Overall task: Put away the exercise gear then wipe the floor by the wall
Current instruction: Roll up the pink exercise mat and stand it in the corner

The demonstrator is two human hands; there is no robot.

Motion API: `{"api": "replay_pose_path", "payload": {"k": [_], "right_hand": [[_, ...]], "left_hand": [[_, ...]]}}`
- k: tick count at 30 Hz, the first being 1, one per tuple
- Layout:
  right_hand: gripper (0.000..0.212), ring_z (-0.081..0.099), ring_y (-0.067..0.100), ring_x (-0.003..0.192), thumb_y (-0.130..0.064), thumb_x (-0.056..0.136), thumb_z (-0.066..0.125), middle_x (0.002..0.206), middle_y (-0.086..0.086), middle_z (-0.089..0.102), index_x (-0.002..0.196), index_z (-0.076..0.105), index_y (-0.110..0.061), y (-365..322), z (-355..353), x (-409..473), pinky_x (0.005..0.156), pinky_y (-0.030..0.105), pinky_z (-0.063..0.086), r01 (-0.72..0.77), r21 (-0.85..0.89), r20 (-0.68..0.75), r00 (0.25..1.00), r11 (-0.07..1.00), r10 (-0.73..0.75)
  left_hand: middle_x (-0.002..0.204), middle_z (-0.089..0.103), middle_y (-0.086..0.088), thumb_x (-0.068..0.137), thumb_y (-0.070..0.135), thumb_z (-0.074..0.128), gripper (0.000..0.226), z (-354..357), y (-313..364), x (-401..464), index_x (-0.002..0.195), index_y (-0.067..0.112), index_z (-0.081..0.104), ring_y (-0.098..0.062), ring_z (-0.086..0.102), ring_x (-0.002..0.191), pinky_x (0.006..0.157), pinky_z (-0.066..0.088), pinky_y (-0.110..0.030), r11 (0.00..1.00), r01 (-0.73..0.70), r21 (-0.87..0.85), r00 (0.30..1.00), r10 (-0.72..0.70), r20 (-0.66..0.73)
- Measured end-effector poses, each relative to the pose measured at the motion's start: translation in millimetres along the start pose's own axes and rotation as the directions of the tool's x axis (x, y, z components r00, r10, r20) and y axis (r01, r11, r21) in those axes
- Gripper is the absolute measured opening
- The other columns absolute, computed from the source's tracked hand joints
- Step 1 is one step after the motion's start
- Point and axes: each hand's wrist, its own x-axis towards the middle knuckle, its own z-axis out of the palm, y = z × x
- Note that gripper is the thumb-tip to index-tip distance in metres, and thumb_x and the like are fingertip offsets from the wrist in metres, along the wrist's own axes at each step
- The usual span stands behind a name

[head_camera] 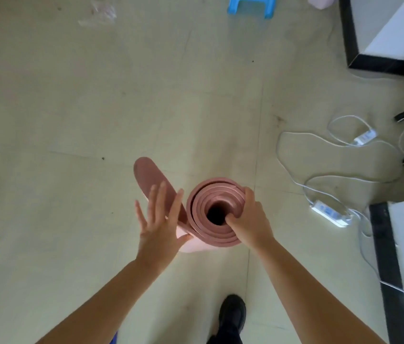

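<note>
A pink exercise mat (208, 194) stands on end in a roll on the pale floor, seen from above with its spiral end facing me. A loose flap of it sticks out to the left. My right hand (250, 219) grips the rim of the roll, thumb hooked into the hollow centre and fingers wrapped over the outer layers. My left hand (161, 219) lies flat with straight, spread fingers against the loose flap, pressing it toward the roll.
White cables and a power strip (330, 214) sprawl on the floor at right, near a black skirting board (384, 256) and white wall. A blue plastic stool (251, 6) stands at the top. Crumpled clear plastic (101, 11) lies top left. My black shoe (232, 314) is below.
</note>
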Motion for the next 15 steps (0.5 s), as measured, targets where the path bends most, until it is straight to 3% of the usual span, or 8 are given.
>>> {"api": "replay_pose_path", "payload": {"k": [1,2,3,5,6,9,12,15], "right_hand": [[0.071,0.058,0.025,0.084,-0.024,0.081,0.063,0.122,0.011,0.048,0.14,0.025,-0.029,-1,0,6,0.075,0.035,0.05,-0.008,0.037,-0.009,1.0,0.999,0.009],[0.071,0.058,0.024,0.085,-0.022,0.079,0.063,0.123,0.011,0.048,0.139,0.027,-0.029,-3,0,11,0.079,0.037,0.052,-0.019,0.076,-0.016,1.0,0.997,0.02],[0.072,0.057,0.024,0.086,-0.021,0.078,0.063,0.125,0.01,0.046,0.14,0.027,-0.029,-4,0,14,0.081,0.038,0.052,-0.024,0.103,-0.02,0.999,0.994,0.026],[0.076,0.054,0.021,0.087,-0.022,0.077,0.064,0.129,0.008,0.044,0.142,0.024,-0.03,-4,3,16,0.082,0.035,0.05,-0.009,0.119,-0.01,1.0,0.993,0.01],[0.077,0.053,0.02,0.088,-0.023,0.077,0.064,0.128,0.007,0.044,0.142,0.024,-0.03,-4,5,14,0.081,0.034,0.049,0.007,0.119,0.004,1.0,0.993,-0.007],[0.073,0.058,0.02,0.09,-0.025,0.076,0.064,0.123,0.005,0.048,0.139,0.027,-0.031,-2,10,13,0.081,0.037,0.051,0.056,0.109,0.043,0.997,0.993,-0.061],[0.071,0.059,0.022,0.095,-0.022,0.078,0.064,0.123,0.006,0.049,0.139,0.03,-0.029,-1,7,16,0.085,0.039,0.051,0.089,0.072,0.079,0.992,0.993,-0.095],[0.068,0.058,0.02,0.095,-0.018,0.082,0.062,0.126,0.006,0.046,0.14,0.029,-0.031,0,0,16,0.085,0.032,0.05,0.144,-0.007,0.176,0.974,0.99,-0.141]], "left_hand": [[0.158,0.003,-0.016,0.061,0.054,0.076,0.123,0,-1,-3,0.152,0.029,-0.003,-0.037,0.01,0.145,0.109,0.01,-0.065,0.94,0.288,-0.185,0.958,-0.282,0.059],[0.159,-0.006,-0.011,0.066,0.049,0.077,0.122,1,-3,-4,0.15,0.034,-0.011,-0.036,0.006,0.146,0.112,0.013,-0.063,0.725,0.547,-0.418,0.835,-0.508,0.212],[0.16,-0.007,-0.006,0.074,0.043,0.076,0.116,-2,-4,-1,0.149,0.037,-0.013,-0.035,0.01,0.146,0.113,0.021,-0.06,0.355,0.697,-0.623,0.68,-0.602,0.418],[0.159,0.012,-0.006,0.084,0.039,0.067,0.096,-8,-1,10,0.151,0.036,-0.002,-0.035,0.027,0.141,0.104,0.036,-0.058,-0.291,0.679,-0.674,0.518,-0.46,0.721],[0.158,0.019,-0.006,0.085,0.042,0.062,0.087,-14,0,17,0.151,0.034,0.004,-0.036,0.031,0.139,0.098,0.04,-0.058,-0.412,0.667,-0.621,0.507,-0.36,0.783],[0.156,0.024,-0.003,0.088,0.045,0.058,0.08,-24,-1,44,0.151,0.034,0.009,-0.037,0.033,0.137,0.091,0.047,-0.056,-0.333,0.744,-0.579,0.502,-0.293,0.813],[0.147,0.041,-0.006,0.088,0.028,0.065,0.08,-17,-13,60,0.149,0.037,0.014,-0.032,0.049,0.123,0.069,0.056,-0.038,0.02,0.856,-0.516,0.476,-0.419,0.773],[0.129,0.056,-0.008,0.088,0.017,0.053,0.06,-16,-13,64,0.143,0.027,0.031,-0.025,0.056,0.099,0.067,0.051,-0.031,0.422,0.808,-0.412,0.58,-0.442,0.684]]}}
